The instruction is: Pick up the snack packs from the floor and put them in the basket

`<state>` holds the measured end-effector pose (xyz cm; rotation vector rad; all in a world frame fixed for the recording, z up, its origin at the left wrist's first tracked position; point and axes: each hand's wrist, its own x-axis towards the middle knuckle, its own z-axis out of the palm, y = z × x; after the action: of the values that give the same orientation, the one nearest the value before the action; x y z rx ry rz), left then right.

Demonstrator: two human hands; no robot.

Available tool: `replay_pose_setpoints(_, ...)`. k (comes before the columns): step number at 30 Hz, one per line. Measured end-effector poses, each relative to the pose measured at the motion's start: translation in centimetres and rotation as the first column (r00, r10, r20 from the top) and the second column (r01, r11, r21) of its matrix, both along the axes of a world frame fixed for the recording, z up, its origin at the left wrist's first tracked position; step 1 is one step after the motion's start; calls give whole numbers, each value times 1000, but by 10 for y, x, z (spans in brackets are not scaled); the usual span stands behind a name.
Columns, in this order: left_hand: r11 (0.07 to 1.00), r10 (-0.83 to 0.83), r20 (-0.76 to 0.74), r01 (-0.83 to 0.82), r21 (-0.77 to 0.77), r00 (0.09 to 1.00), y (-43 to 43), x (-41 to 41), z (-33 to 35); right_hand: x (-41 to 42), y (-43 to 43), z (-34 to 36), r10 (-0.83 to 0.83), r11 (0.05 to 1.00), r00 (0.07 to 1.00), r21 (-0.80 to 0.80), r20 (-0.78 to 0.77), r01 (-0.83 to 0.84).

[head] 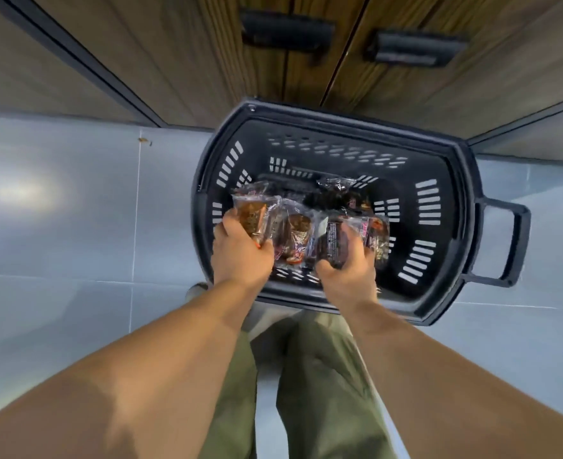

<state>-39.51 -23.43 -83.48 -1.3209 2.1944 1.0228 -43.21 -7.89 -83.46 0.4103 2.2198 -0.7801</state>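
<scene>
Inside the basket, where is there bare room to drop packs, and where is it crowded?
Bare floor shows along the far wall of the basket and by its right wall near the handle. Crowded: loose packs lie mid-floor, and the left hand and right hand grip held packs over the near side.

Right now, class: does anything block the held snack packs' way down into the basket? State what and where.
Nothing visible does. The left hand and right hand hold the snack packs over the open basket. Only a few other packs lie on its floor, toward the far side.
</scene>
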Motion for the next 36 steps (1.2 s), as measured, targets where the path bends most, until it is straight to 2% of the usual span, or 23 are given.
replay_pose_setpoints(5, 997, -76, 32, 77, -31, 997, 5, 3, -48, 0, -9, -48, -18, 999, 1000, 28, 11, 17)
replay_pose_setpoints(8, 992, -122, 58, 123, -11, 991, 8, 3, -59, 4, -16, -60, 25, 999, 999, 20, 24, -26)
replay_pose_setpoints(12, 988, -153, 144, 157, -13, 978, 11, 0, -51, 6, -22, -53, 98, 979, 994, 173, 44, -104)
replay_pose_setpoints(15, 995, -90, 100, 94, -41, 991, 8, -6, -27, 0, -28, -32, 84, 970, 996, 232, -26, -76)
replay_pose_setpoints(21, 982, -158, -80, 148, -116, 984, -14, -24, 57, -33, -41, 53, 60, 979, 998, 194, -22, -55)
replay_pose_setpoints(25, 988, -112, -188, 89, -130, 976, -30, -41, 141, -48, -50, 138, 55, 990, 987, 138, -148, -35)
replay_pose_setpoints(28, 994, -64, -245, 41, -98, 967, -35, -47, 184, -49, -55, 186, 45, 998, 980, 48, -195, -36)
replay_pose_setpoints(32, 996, 90, -347, -75, 58, 934, -33, -52, 273, -54, -63, 268, 23, 985, 943, -156, -331, -79)
replay_pose_setpoints(36, 994, 114, -402, -103, 47, 908, -32, -49, 346, -59, -67, 336, 17, 972, 916, -208, -401, -109)
